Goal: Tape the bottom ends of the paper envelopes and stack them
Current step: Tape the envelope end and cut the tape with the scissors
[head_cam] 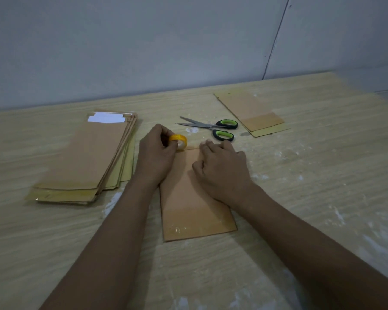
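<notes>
Wooden table (300, 175) bears flat brown envelope (188, 198), glossy near end.

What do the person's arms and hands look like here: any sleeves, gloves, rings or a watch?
Both forearms are bare all the way to the bottom edge of the picture; no sleeve shows. The left hand and the right hand wear no gloves. No watch or bracelet shows on either wrist, and no ring is visible on the fingers in view, though some fingers are partly hidden.
</notes>
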Demonstrator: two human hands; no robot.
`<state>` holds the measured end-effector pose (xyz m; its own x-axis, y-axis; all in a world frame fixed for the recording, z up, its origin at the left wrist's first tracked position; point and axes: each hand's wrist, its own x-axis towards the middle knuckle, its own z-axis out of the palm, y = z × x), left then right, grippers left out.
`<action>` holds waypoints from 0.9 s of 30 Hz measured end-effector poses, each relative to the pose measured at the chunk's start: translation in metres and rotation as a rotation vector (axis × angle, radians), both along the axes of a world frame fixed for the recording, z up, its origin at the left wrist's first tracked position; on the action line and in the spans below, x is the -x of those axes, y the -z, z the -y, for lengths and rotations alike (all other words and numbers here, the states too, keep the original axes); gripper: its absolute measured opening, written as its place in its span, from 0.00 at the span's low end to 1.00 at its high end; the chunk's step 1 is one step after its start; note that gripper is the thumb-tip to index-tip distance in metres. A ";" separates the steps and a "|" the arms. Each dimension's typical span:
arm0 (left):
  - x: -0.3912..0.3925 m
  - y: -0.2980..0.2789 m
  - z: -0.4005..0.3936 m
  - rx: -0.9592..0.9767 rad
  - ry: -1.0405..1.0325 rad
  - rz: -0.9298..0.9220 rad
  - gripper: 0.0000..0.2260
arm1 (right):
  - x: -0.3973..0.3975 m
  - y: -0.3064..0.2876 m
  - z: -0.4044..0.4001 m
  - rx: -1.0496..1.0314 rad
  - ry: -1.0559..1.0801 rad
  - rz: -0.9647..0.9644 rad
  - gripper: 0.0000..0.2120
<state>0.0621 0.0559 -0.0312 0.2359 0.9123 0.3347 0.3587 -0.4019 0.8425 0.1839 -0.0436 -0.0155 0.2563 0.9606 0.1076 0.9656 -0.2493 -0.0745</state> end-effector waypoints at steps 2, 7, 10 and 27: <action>0.000 -0.001 0.001 -0.004 -0.023 0.003 0.05 | 0.001 0.000 0.001 -0.009 0.008 -0.019 0.37; 0.001 -0.001 0.001 -0.001 -0.052 -0.004 0.05 | 0.005 -0.002 -0.001 -0.027 0.001 -0.151 0.32; 0.001 -0.001 0.001 -0.012 -0.051 -0.017 0.04 | 0.007 0.001 -0.003 -0.033 -0.094 -0.175 0.30; 0.008 -0.001 0.008 -0.070 -0.087 0.049 0.07 | 0.008 0.004 -0.004 -0.013 -0.111 -0.034 0.28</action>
